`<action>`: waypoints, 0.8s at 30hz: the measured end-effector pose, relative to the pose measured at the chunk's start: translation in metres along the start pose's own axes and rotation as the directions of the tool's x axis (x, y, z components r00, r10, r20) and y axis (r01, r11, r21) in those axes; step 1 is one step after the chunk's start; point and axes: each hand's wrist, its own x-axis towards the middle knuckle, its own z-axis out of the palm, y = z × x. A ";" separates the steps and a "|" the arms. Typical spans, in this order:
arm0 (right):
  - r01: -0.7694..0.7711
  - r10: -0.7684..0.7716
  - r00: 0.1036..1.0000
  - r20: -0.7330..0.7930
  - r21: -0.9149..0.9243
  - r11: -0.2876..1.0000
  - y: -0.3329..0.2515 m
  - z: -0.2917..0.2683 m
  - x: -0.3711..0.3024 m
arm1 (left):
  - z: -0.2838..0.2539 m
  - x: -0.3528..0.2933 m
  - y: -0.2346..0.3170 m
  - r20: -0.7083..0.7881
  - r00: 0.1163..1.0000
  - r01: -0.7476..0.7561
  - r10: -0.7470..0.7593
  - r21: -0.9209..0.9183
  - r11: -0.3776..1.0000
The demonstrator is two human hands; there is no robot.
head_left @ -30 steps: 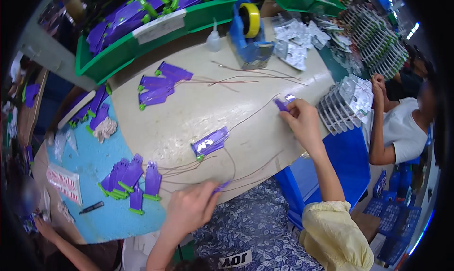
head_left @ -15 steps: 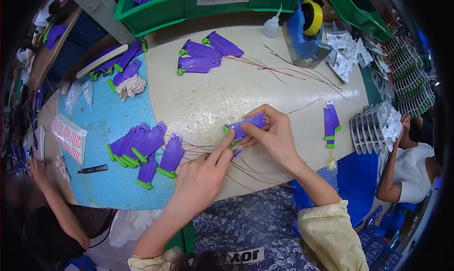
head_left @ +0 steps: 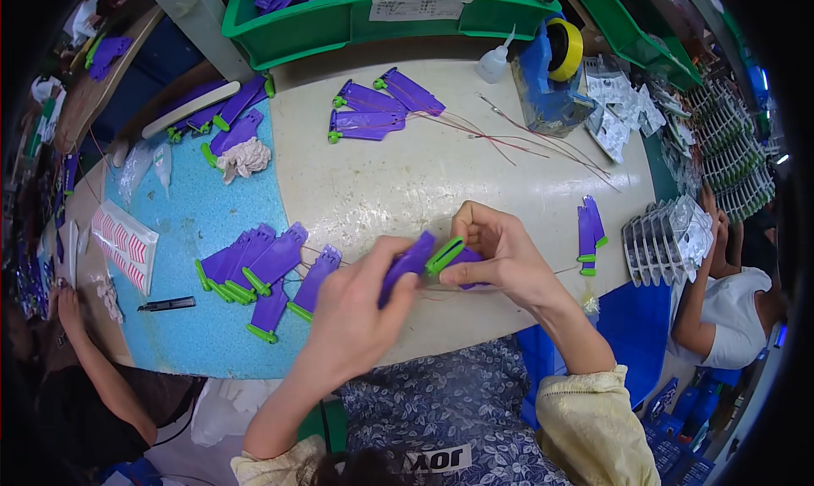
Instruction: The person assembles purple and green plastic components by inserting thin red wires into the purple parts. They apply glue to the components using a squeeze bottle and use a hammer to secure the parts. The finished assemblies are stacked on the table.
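Above the near middle of the table, my left hand [head_left: 356,312] pinches a flat purple plastic piece [head_left: 409,265] between thumb and fingers. My right hand [head_left: 513,261] is closed on another purple plastic piece with a green end [head_left: 445,255], which is tilted up. The two pieces are close together; whether they touch I cannot tell. Thin wires pass below the hands, partly hidden. Left of my left hand lies a fanned group of purple pieces with green ends [head_left: 275,257], one of them [head_left: 318,278] nearest the hand.
Three purple pieces [head_left: 369,123] with wires lie farther back. A green bin [head_left: 322,41], glue bottle [head_left: 493,62] and tape dispenser [head_left: 543,87] line the far side. Two purple pieces [head_left: 588,231] and stacked silvery parts [head_left: 666,240] are at right. A utility knife [head_left: 166,304] lies left. Other people sit both sides.
Both pieces have been raised and turned; the green end now faces up between my hands. My left hand has moved from pressing the right hand's piece to holding a purple piece of its own.
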 end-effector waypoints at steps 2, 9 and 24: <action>-0.015 0.014 1.000 0.010 0.073 0.997 -0.003 0.002 -0.004 | 0.008 0.007 0.019 -0.015 0.998 -0.057 0.056 -0.113 0.992; -0.019 0.019 0.999 -0.029 -0.002 1.000 -0.012 -0.008 -0.016 | 0.021 0.010 0.013 0.008 0.995 -0.092 0.096 -0.209 0.974; 0.216 -0.286 0.924 -0.256 -0.270 0.938 0.015 0.016 -0.032 | 0.032 0.009 0.007 -0.247 0.935 -0.273 0.254 -0.049 0.961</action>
